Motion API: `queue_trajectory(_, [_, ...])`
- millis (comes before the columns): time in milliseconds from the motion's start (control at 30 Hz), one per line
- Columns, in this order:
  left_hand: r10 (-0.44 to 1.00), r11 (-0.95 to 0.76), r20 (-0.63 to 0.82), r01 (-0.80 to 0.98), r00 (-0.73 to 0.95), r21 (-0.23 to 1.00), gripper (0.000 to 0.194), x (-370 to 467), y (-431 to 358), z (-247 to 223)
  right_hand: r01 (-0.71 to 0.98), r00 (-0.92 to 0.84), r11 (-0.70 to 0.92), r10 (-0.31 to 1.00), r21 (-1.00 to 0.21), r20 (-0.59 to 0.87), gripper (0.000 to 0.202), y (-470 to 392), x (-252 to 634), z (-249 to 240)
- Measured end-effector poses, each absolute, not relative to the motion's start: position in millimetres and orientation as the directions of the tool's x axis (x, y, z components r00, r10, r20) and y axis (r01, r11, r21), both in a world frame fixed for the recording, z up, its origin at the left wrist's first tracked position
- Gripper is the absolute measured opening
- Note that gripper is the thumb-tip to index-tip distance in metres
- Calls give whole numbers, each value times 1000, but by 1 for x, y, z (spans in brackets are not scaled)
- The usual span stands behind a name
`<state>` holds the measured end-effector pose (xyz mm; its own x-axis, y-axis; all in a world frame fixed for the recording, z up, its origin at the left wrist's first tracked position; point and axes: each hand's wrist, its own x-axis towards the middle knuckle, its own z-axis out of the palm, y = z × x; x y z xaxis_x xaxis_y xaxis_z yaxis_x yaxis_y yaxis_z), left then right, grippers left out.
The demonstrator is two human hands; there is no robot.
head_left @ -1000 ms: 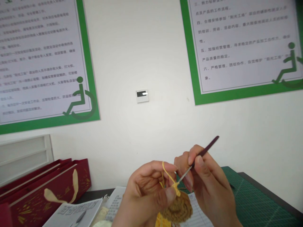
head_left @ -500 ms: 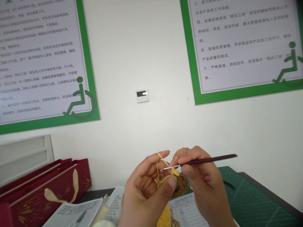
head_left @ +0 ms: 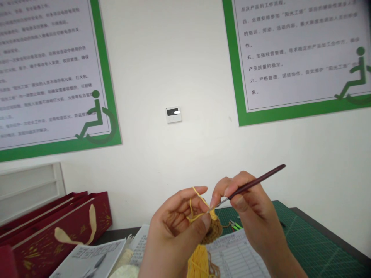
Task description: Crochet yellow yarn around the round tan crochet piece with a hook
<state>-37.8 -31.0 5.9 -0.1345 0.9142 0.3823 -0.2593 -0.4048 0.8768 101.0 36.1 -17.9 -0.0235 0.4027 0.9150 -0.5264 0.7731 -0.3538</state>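
My left hand pinches a small crocheted piece, brown with a yellow edge, between thumb and fingers. Yellow yarn loops over its raised index finger. My right hand grips a crochet hook with a dark red handle, its fingers wrapped near the metal shaft. The hook slants down to the left, and its metal tip meets the yellow edge by my left thumb; the very tip is hard to make out. Below the hands lies a yellow yarn skein beside some brown yarn.
Dark red gift bags stand at the left. Printed papers lie under my hands, with a booklet at lower left. A green cutting mat covers the right side, and green-handled snips lie behind the hands.
The hook's handle has tilted upward and its tip has dropped to the yellow edge. The crocheted piece sits slightly lower and further left, and my right hand has turned with the hook.
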Motion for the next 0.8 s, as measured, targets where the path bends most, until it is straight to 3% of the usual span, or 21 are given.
queue_trajectory(167, [908, -417, 392, -251, -146, 873, 27, -37, -29, 6, -377, -37, 879, 299, -291, 953, 9, 37, 109, -17])
queue_trajectory(567, [899, -435, 406, -231, -165, 870, 34, -40, -24, 0, 55, -219, 992, -101, 116, 971, 17, 27, 121, -5])
queue_trajectory(700, [917, -399, 379, -315, -127, 861, 36, -41, -25, 1, 175, -158, 955, -211, 237, 965, 23, 22, 116, -3])
queue_trajectory(800, [926, -364, 372, -399, -60, 842, 37, -41, -26, 3, 147, -95, 959, -230, 242, 969, 19, 26, 110, -7])
